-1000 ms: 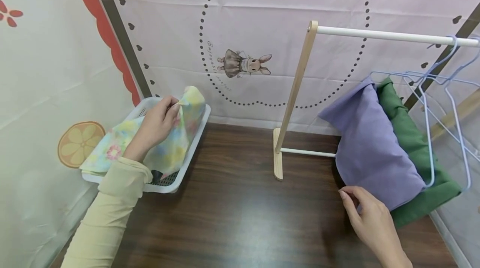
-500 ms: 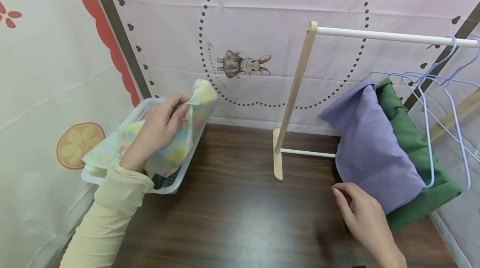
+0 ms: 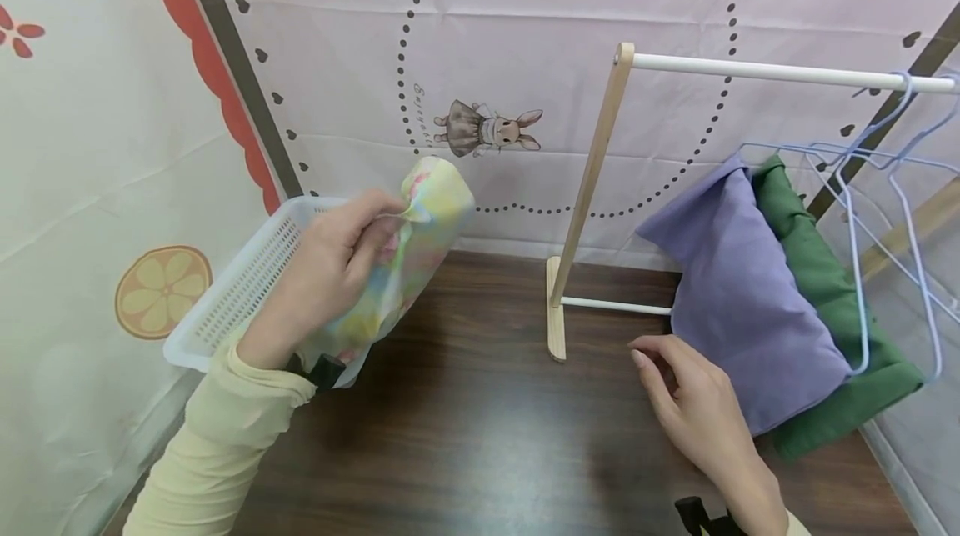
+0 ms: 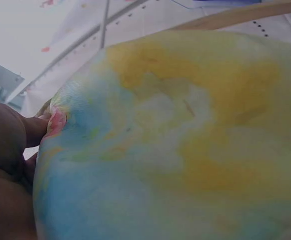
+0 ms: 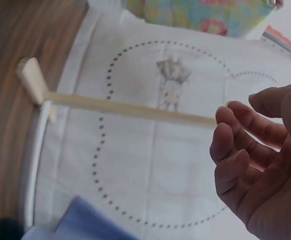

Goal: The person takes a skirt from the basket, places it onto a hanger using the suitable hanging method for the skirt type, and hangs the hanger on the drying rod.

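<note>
Pastel floral cloth hung from the left hand, pinched between thumb and fingers, with a white basket beneath that hand. The right hand was released, its fingers loosely curled; purple fabric hung just to its right. Forward, between both hands, stood a wooden post.

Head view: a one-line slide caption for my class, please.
Left hand pinches pastel cloth partly over white basket; right hand holds nothing.

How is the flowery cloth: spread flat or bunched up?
Bunched up near the top: the flowery cloth creases where the left hand pinches it. Its lower end is partly hidden, so I cannot tell there.
</note>
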A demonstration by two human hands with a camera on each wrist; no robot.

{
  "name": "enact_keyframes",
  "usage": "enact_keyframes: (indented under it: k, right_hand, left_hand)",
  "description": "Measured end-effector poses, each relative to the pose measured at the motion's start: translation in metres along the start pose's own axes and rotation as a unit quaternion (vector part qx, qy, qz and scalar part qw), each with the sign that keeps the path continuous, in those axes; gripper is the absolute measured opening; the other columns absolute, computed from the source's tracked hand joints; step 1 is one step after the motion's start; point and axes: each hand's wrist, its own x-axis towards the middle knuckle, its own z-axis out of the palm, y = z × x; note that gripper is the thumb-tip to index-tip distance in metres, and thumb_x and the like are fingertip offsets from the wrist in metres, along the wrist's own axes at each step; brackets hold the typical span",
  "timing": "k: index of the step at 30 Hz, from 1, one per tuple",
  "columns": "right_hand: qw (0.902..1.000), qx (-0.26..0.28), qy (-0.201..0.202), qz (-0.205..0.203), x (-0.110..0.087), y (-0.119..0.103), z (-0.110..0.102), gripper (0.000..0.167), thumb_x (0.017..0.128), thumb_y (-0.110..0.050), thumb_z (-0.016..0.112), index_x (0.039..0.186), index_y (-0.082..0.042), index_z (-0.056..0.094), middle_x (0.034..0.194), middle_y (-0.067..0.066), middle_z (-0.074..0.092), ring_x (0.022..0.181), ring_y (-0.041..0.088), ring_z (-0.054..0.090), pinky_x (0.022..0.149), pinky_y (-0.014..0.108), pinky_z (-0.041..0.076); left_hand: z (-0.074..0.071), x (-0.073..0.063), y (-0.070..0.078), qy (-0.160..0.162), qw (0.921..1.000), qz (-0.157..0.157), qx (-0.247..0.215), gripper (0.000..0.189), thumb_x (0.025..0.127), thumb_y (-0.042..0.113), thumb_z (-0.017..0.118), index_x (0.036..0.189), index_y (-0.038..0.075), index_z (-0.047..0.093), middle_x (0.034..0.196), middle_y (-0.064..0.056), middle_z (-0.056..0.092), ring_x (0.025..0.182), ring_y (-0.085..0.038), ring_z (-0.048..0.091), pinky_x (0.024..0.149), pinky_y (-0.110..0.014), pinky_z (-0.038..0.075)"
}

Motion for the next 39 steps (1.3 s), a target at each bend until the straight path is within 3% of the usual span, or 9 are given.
enact_keyframes:
  k: [8,12,22,27,30,35,39]
  right_hand:
    - [0.9990,0.033,-0.016,-0.027,0.020,-0.020,-0.003,0.015,0.094,-0.010,0.064,0.108,-0.014,0.067,0.088,-0.013,0.056,0.064,0.005,0.044,0.060,0.016,0.035]
    - [0.9972,0.057,-0.016,-0.045,0.024,-0.028,-0.001,0.015,0.093,-0.008,0.064,0.107,-0.015,0.067,0.084,-0.014,0.054,0.064,0.003,0.043,0.058,0.015,0.036]
    - [0.9911,0.112,-0.008,-0.072,0.030,-0.046,0.000,0.026,0.092,-0.011,0.068,0.117,-0.016,0.065,0.087,-0.013,0.055,0.065,0.001,0.043,0.057,0.014,0.036]
    - [0.9802,0.166,0.006,-0.107,0.035,-0.057,0.000,0.029,0.099,-0.032,0.056,0.119,-0.012,0.064,0.098,-0.006,0.061,0.073,0.004,0.050,0.060,0.016,0.040]
    - [0.9704,0.203,0.005,-0.131,0.036,-0.063,0.000,0.037,0.101,-0.043,0.046,0.111,-0.012,0.064,0.092,-0.006,0.058,0.072,0.005,0.048,0.061,0.017,0.039]
    - [0.9545,0.257,-0.005,-0.150,0.035,-0.070,0.005,0.041,0.100,-0.042,0.047,0.114,-0.007,0.065,0.090,-0.003,0.058,0.069,0.004,0.046,0.056,0.015,0.039]
    - [0.9463,0.292,0.009,-0.138,0.034,-0.072,0.011,0.039,0.101,-0.030,0.052,0.123,0.000,0.062,0.110,0.008,0.065,0.080,0.010,0.060,0.068,0.017,0.049]
  left_hand:
    - [0.002,0.000,0.021,-0.023,0.9991,0.029,0.018,0.025,0.090,-0.013,0.058,0.109,0.003,0.062,0.080,0.001,0.058,0.070,-0.008,0.053,0.073,-0.020,0.045]
    - [0.005,-0.001,0.030,-0.030,0.9977,0.061,0.003,0.031,0.086,-0.016,0.060,0.110,0.003,0.064,0.085,0.000,0.058,0.078,-0.011,0.053,0.079,-0.022,0.045]
    - [0.006,0.002,0.063,-0.062,0.9890,0.125,-0.050,0.027,0.089,-0.011,0.058,0.109,0.007,0.063,0.093,0.003,0.061,0.080,-0.009,0.053,0.074,-0.019,0.045]
    - [0.016,0.002,0.071,-0.087,0.9845,0.140,-0.061,0.024,0.091,-0.007,0.056,0.108,0.009,0.063,0.086,0.004,0.056,0.072,-0.006,0.050,0.065,-0.017,0.044]
    - [0.025,0.001,0.073,-0.102,0.9819,0.146,-0.065,0.023,0.092,-0.006,0.057,0.108,0.010,0.063,0.086,0.004,0.054,0.071,-0.005,0.050,0.063,-0.015,0.044]
    - [0.037,0.001,0.077,-0.123,0.9766,0.158,-0.079,0.025,0.092,-0.008,0.056,0.108,0.010,0.063,0.085,0.004,0.052,0.069,-0.004,0.048,0.062,-0.013,0.043]
    - [0.043,0.000,0.081,-0.138,0.9760,0.149,-0.080,0.024,0.094,-0.006,0.055,0.107,0.012,0.064,0.084,0.006,0.050,0.070,-0.001,0.046,0.064,-0.011,0.042]
